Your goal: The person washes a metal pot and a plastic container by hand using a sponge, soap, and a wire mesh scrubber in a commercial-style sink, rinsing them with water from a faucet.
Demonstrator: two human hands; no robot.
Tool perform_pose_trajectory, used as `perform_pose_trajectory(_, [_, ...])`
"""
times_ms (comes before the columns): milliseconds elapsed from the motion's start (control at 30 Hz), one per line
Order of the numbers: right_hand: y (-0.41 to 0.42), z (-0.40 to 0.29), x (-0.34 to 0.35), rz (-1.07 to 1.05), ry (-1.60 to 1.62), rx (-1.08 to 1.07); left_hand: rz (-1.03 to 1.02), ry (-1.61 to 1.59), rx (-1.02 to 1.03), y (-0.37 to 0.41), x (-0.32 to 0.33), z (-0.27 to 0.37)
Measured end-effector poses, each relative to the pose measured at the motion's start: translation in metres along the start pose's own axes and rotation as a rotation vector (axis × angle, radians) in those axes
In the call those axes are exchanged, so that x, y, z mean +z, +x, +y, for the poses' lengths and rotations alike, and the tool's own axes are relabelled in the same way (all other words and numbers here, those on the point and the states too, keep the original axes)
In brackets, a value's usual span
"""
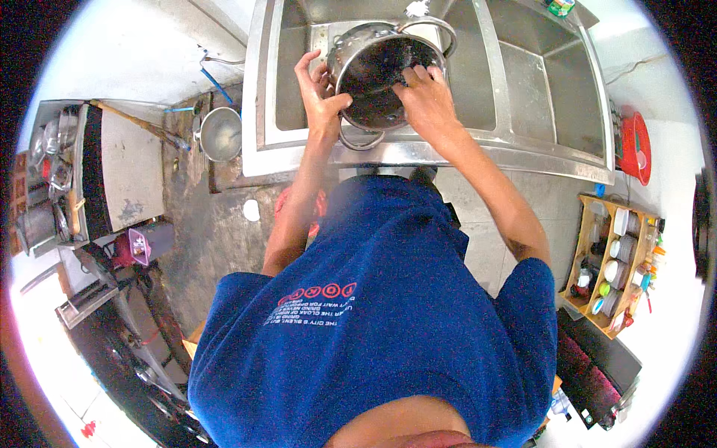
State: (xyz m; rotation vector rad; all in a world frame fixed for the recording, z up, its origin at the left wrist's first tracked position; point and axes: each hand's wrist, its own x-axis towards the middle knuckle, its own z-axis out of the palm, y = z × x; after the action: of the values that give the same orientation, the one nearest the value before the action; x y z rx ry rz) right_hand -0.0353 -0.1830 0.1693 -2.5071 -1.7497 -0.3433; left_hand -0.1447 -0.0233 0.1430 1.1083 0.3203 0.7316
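A large metal pot with two loop handles is tipped over the left basin of a stainless steel sink. Its mouth faces me and the inside looks dark. My left hand grips the pot's left side, thumb over the rim and fingers spread along the outer wall. Inside the mouth, on the right, my right hand has its fingers curled near the inner wall. Whether anything is held under those fingers is hidden. One loop handle points down towards the sink's front edge; the other is at the upper right.
The sink's second basin lies to the right. A metal bowl-shaped pan is left of the sink, near a long wooden pole. At right are a red plastic basin and a wooden dish rack with stacked plates.
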Motion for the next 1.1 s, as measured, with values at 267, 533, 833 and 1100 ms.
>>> perform_pose_trajectory(267, [-0.029, -0.016, 0.028, 0.026, 0.239, -0.049, -0.092, 0.325, -0.037, 0.015, 0.018, 0.022])
perform_pose_trajectory(533, [-0.032, -0.03, 0.063, 0.031, 0.54, 0.116, -0.267, 0.763, 0.109, 0.018, 0.041, 0.032])
perform_pose_trajectory(833, [-0.081, -0.027, 0.048, 0.106, 0.549, 0.25, -0.239, 0.621, 0.073, -0.032, 0.053, -0.001])
perform_pose_trajectory(1100, [-0.12, -0.024, 0.051, 0.082, 0.591, 0.229, -0.292, 0.637, 0.192, -0.065, 0.064, -0.013])
